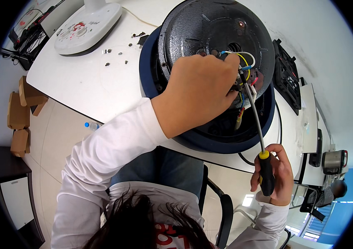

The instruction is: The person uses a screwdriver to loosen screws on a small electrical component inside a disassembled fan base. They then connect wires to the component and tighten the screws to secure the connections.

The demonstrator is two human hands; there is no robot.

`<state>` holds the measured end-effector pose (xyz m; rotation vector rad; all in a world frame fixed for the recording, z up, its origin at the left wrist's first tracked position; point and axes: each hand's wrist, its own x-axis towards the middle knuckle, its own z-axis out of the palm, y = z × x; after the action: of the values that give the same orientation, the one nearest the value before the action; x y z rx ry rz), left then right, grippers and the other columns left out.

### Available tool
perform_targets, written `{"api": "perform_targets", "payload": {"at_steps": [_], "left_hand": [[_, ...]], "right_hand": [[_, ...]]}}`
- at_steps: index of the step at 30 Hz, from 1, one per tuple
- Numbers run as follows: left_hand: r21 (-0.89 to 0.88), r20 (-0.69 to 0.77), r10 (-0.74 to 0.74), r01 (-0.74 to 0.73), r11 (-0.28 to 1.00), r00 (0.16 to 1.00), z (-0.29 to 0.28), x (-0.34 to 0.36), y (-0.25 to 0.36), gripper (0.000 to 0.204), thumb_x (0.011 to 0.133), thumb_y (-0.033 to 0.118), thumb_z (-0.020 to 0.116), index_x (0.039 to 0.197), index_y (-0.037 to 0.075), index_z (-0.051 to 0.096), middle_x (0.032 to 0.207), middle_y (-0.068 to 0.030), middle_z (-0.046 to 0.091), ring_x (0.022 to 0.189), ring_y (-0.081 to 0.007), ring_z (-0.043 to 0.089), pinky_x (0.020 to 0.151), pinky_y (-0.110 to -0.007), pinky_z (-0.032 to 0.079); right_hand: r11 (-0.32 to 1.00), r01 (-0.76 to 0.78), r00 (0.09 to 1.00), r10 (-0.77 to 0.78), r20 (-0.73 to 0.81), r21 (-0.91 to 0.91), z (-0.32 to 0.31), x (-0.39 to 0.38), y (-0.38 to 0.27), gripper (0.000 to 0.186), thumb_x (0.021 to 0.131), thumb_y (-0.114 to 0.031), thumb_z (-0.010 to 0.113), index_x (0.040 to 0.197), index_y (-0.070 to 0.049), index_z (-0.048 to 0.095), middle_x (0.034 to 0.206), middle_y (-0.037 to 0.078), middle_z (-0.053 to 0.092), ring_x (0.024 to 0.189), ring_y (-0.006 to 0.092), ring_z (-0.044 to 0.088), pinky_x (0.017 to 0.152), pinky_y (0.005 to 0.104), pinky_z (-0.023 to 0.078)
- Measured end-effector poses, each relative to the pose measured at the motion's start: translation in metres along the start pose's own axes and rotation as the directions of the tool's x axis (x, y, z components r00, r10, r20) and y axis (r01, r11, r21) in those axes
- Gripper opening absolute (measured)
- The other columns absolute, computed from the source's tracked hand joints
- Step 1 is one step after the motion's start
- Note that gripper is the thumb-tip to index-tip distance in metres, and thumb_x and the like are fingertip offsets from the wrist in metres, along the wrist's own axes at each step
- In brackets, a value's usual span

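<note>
A dark speckled round metal base (184, 31) stands tilted up out of a dark blue round housing (147, 62) on the white table. Yellow, white, blue and red wires (249, 58) run across its face. My left hand (199, 89) lies over the base's lower part, fingers curled in beside the wires; what they pinch is hidden. In my right hand (278, 174) is a screwdriver (266, 178) with a black and yellow handle. Its long shaft points up to the wires, and the tip ends near my left fingertips.
Several small screws and metal parts (107, 51) lie on the table's left side, near a white appliance base (89, 35). An open black tool case (285, 74) lies at the right. A black cable (280, 124) loops beside the housing. Cardboard boxes (18, 110) stand on the floor at left.
</note>
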<state>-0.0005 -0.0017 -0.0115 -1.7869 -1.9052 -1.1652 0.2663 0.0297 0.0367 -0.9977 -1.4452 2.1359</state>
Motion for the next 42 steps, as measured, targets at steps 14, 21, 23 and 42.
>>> {"api": "perform_targets", "payload": {"at_steps": [14, 21, 23, 42], "left_hand": [[0.012, -0.042, 0.026, -0.025, 1.0, 0.999, 0.001, 0.002, 0.001, 0.031, 0.071, 0.024, 0.075, 0.088, 0.005, 0.056, 0.061, -0.0098, 0.061, 0.056, -0.0269, 0.064, 0.047, -0.035, 0.048], [0.004, -0.027, 0.008, -0.008, 1.0, 1.0, 0.0, 0.001, 0.0, 0.031, 0.075, 0.017, 0.071, 0.102, 0.008, 0.057, 0.06, -0.0081, 0.06, 0.057, -0.0275, 0.062, 0.049, -0.036, 0.044], [0.007, -0.034, 0.017, -0.017, 1.0, 0.999, 0.001, 0.001, 0.0, 0.031, 0.075, 0.017, 0.071, 0.102, 0.009, 0.057, 0.061, -0.0084, 0.06, 0.057, -0.0275, 0.062, 0.049, -0.036, 0.045], [-0.019, -0.004, -0.041, 0.041, 0.999, 0.999, -0.001, 0.003, 0.002, 0.025, 0.077, 0.018, 0.07, 0.096, 0.008, 0.057, 0.061, -0.0088, 0.06, 0.057, -0.0285, 0.062, 0.049, -0.036, 0.045]], "right_hand": [[0.969, 0.072, 0.996, -0.08, -0.025, -0.234, -0.014, 0.007, 0.015, 0.064, 0.072, -0.023, 0.083, 0.125, -0.001, 0.053, 0.096, 0.009, 0.062, 0.076, 0.0143, 0.061, 0.066, 0.0242, 0.05], [0.986, 0.042, 0.998, -0.035, 0.047, -0.163, -0.014, 0.008, 0.011, 0.053, 0.078, -0.011, 0.075, 0.123, -0.001, 0.049, 0.093, 0.02, 0.066, 0.058, 0.0136, 0.058, 0.055, 0.022, 0.048], [0.986, 0.036, 0.998, -0.028, 0.052, -0.16, -0.019, 0.008, 0.013, 0.053, 0.078, -0.008, 0.074, 0.123, -0.001, 0.049, 0.092, 0.021, 0.066, 0.055, 0.0131, 0.057, 0.055, 0.0216, 0.048], [0.985, 0.083, 0.997, -0.083, 0.008, -0.154, -0.022, 0.007, 0.022, 0.059, 0.077, -0.013, 0.077, 0.126, 0.0, 0.046, 0.085, 0.016, 0.064, 0.047, 0.0124, 0.055, 0.044, 0.0207, 0.043]]}}
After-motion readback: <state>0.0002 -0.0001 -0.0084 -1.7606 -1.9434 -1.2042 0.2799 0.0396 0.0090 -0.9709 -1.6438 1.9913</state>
